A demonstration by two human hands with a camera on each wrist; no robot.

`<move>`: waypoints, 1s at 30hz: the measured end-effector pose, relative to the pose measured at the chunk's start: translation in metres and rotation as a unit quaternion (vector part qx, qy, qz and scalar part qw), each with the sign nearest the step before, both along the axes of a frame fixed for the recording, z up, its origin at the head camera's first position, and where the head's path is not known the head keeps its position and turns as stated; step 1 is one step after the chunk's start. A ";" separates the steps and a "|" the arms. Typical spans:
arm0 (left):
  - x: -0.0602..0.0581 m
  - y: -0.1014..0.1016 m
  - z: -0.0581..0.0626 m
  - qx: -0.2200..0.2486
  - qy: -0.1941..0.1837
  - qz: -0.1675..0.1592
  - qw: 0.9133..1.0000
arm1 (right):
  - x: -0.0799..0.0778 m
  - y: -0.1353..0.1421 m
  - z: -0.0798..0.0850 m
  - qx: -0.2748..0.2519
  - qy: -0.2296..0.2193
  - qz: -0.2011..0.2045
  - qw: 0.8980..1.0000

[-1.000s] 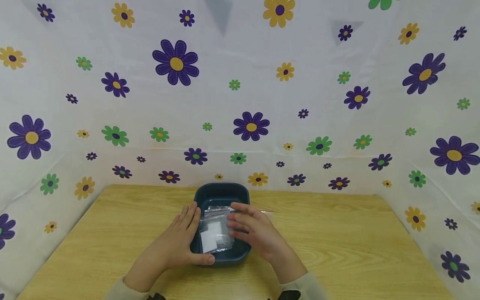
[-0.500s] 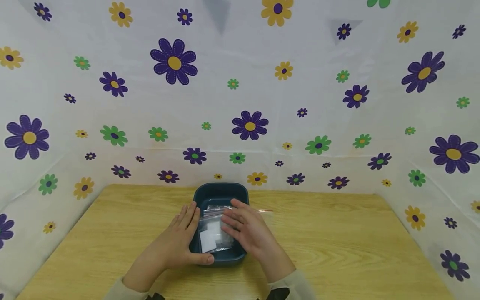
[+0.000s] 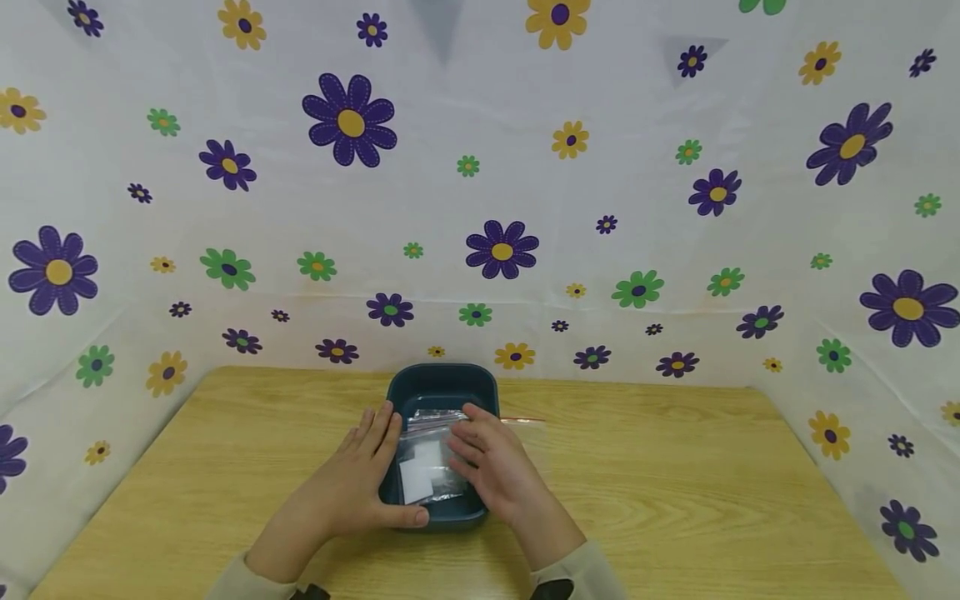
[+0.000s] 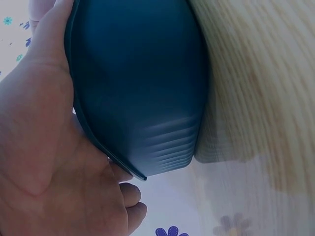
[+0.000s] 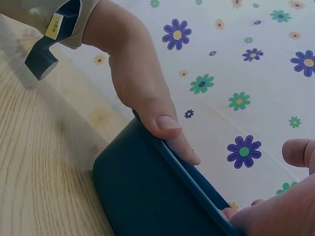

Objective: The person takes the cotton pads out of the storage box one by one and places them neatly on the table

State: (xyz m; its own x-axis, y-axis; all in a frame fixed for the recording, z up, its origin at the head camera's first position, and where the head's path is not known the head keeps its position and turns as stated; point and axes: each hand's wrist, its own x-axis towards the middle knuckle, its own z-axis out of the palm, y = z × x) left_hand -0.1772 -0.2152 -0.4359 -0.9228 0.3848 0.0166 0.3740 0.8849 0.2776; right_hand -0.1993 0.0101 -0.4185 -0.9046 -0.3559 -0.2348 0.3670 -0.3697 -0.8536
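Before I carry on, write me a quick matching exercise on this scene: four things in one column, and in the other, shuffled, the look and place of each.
Column one
1. Plastic bags
2. Bin
3. Tabletop
4. Cloth

Column two
A. Light wood grain, underneath the bin
B. White with a flower print, hanging behind the bin
C. Clear, lying in the bin
D. Dark blue-green, standing on the tabletop

Pairs: 1-C, 2-D, 3-A, 4-B
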 end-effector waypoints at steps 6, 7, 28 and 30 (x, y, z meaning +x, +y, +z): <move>-0.001 0.001 0.001 -0.002 -0.001 0.003 1.000 | 0.002 0.000 -0.001 0.002 0.017 0.008 1.000; -0.001 0.001 0.002 -0.001 -0.002 0.003 1.000 | 0.002 0.000 -0.001 0.000 0.019 0.009 1.000; 0.000 0.001 0.002 0.003 -0.014 0.004 1.000 | 0.004 0.000 0.000 0.014 0.016 0.028 0.999; 0.000 0.000 0.001 0.005 -0.010 0.002 1.000 | 0.003 0.000 -0.001 0.011 0.007 0.031 0.999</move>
State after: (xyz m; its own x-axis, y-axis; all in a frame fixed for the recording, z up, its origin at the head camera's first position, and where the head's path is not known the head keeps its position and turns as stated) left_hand -0.1770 -0.2151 -0.4352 -0.9248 0.3805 0.0015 0.3642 0.8840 0.2932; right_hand -0.1959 0.0099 -0.4196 -0.8847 -0.4054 -0.2302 0.3755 -0.3271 -0.8672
